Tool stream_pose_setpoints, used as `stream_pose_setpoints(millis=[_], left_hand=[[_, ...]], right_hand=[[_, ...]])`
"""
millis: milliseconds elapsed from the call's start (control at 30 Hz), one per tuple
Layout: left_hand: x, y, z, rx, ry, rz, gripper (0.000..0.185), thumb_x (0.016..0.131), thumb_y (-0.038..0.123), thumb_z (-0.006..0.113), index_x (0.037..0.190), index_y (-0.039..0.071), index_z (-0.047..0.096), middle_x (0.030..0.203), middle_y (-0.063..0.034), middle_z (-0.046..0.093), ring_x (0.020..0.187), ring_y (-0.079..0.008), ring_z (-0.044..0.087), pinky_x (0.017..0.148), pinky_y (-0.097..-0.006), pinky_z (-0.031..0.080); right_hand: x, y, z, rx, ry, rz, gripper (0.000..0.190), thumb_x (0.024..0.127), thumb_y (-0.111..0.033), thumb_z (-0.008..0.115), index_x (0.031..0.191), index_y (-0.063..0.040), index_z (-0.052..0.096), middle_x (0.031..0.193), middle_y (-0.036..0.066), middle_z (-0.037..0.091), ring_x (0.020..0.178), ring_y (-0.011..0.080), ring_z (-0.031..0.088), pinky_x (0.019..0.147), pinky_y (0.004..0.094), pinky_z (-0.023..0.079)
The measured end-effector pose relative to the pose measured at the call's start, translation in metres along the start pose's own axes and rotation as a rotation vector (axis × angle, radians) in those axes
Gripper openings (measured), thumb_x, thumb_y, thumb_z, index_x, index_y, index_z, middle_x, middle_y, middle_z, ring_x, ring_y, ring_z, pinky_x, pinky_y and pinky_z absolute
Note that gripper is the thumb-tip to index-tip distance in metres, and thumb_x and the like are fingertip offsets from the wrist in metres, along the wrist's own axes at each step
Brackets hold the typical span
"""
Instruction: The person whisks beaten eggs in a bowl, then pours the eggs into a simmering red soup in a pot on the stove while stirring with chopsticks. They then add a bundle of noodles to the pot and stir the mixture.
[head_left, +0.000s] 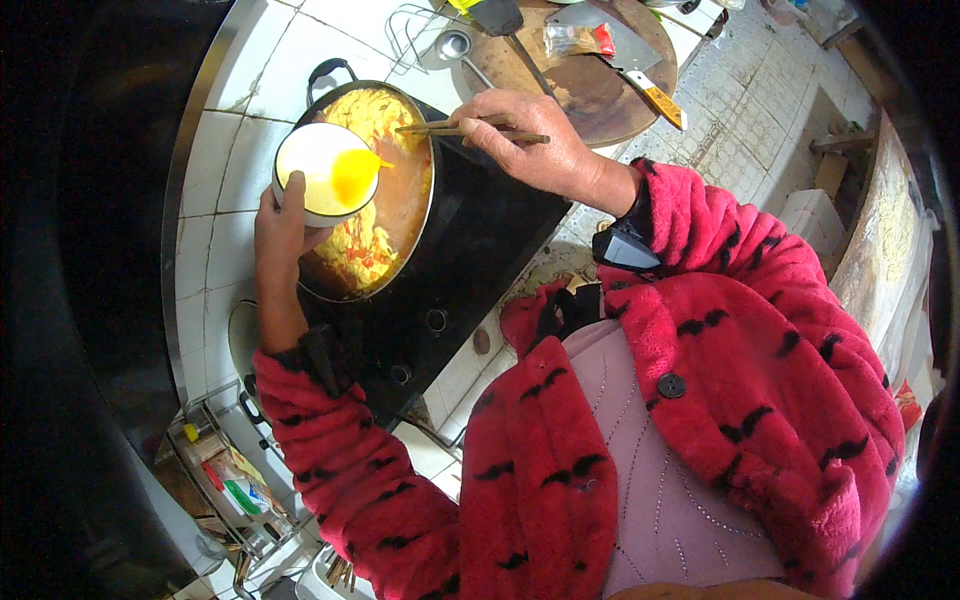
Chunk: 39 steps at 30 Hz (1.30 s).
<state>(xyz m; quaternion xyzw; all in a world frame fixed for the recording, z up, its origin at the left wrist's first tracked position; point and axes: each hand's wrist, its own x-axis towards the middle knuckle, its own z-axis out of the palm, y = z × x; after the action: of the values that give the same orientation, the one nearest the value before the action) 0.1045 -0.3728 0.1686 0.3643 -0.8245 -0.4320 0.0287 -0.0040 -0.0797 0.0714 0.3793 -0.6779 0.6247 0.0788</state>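
My left hand (289, 217) holds a white bowl (300, 154) with a dark rim, tilted over a round pan (430, 202). Yellow beaten egg (355, 174) lies at the bowl's lower side, and a little of it runs over the rim. In the pan are cooked egg (367, 111) with red bits and a brownish broth (401, 191). My right hand (517, 135) grips a pair of wooden chopsticks (442, 130), their tips over the pan beside the egg. The bowl hides part of the pan.
The pan stands on a black cooktop (480, 202) with two knobs. Behind it are a steel ladle (454, 46) and a round wooden board (574, 94) bearing a spatula (499, 16), a cleaver (626, 45), a knife (660, 101) and a plastic packet (574, 40). A wire rack (240, 480) stands at lower left.
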Motion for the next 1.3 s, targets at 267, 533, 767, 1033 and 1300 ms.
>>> stream_pose_setpoints(millis=[267, 533, 767, 1033, 1300], left_hand=[[0.010, 0.002, -0.007, -0.082, 0.006, 0.033, 0.066, 0.096, 0.051, 0.056, 0.136, 0.000, 0.045, 0.123, -0.0185, 0.060, 0.105, -0.0276, 0.066, 0.072, -0.0351, 0.063], [-0.004, 0.014, -0.025, -0.344, -0.067, -0.023, 0.066, 0.099, 0.048, 0.048, 0.140, -0.004, 0.041, 0.131, -0.0229, 0.054, 0.115, -0.0327, 0.062, 0.087, -0.0390, 0.059], [-0.023, 0.025, -0.037, -0.296, -0.063, -0.033, 0.066, 0.101, 0.049, 0.040, 0.143, -0.002, 0.039, 0.133, -0.0210, 0.056, 0.118, -0.0310, 0.061, 0.091, -0.0387, 0.058], [-0.025, 0.011, -0.058, -0.294, -0.067, -0.078, 0.068, 0.098, 0.051, 0.049, 0.141, -0.001, 0.041, 0.131, -0.0194, 0.057, 0.112, -0.0306, 0.064, 0.086, -0.0394, 0.061], [-0.011, 0.005, -0.062, -0.243, -0.056, -0.082, 0.062, 0.101, 0.049, 0.043, 0.141, 0.002, 0.042, 0.130, -0.0157, 0.059, 0.112, -0.0269, 0.064, 0.086, -0.0377, 0.059]], right_hand=[[-0.001, 0.003, -0.001, -0.005, -0.021, -0.010, 0.015, 0.097, -0.012, 0.059, 0.101, -0.001, 0.067, 0.084, 0.011, 0.066, 0.076, 0.0204, 0.067, 0.068, 0.0305, 0.054], [-0.003, 0.002, -0.002, 0.070, -0.018, 0.032, 0.016, 0.098, -0.012, 0.057, 0.102, 0.000, 0.068, 0.083, 0.010, 0.066, 0.076, 0.0176, 0.066, 0.069, 0.0295, 0.053], [-0.003, 0.003, -0.001, 0.076, -0.015, 0.024, 0.017, 0.098, -0.012, 0.057, 0.101, 0.000, 0.068, 0.081, 0.009, 0.065, 0.075, 0.0171, 0.066, 0.068, 0.0290, 0.052], [-0.005, 0.001, -0.004, 0.110, -0.022, 0.068, 0.016, 0.097, -0.011, 0.057, 0.099, 0.001, 0.068, 0.081, 0.009, 0.065, 0.074, 0.0174, 0.066, 0.067, 0.0290, 0.052], [-0.005, -0.002, -0.002, 0.171, -0.043, 0.119, 0.018, 0.099, -0.012, 0.056, 0.100, 0.001, 0.068, 0.083, 0.008, 0.066, 0.075, 0.0154, 0.066, 0.068, 0.0284, 0.052]])
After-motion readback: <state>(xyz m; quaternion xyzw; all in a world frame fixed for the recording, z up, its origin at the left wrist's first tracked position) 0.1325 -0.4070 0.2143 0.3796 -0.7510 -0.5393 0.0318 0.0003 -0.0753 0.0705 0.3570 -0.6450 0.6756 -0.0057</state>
